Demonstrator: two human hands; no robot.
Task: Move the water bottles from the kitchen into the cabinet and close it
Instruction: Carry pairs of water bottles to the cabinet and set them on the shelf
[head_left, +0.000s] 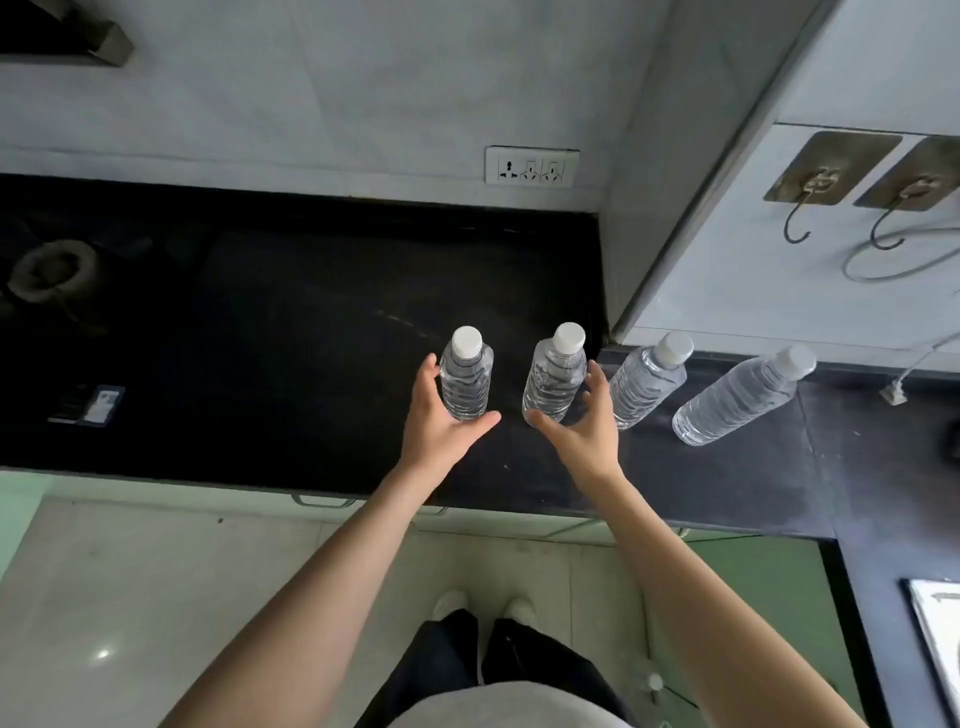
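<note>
Several clear water bottles with white caps stand in a row on the black counter (260, 338). My left hand (441, 431) cups the leftmost bottle (466, 379), fingers along its left side and thumb spread under its base. My right hand (582, 436) is spread around the second bottle (555, 379), thumb at its lower left and fingers by its right side. Neither hand has closed tight. A third bottle (647, 384) and a larger fourth bottle (737, 400) stand further right, untouched. Both bottles by my hands stand on the counter.
A wall socket (532, 166) is behind the bottles. A white wall panel with metal hooks (810, 197) juts out on the right. A stove burner (52, 270) and a small flat item (93, 405) lie at the left. A drawer handle (322, 501) sits below the counter edge.
</note>
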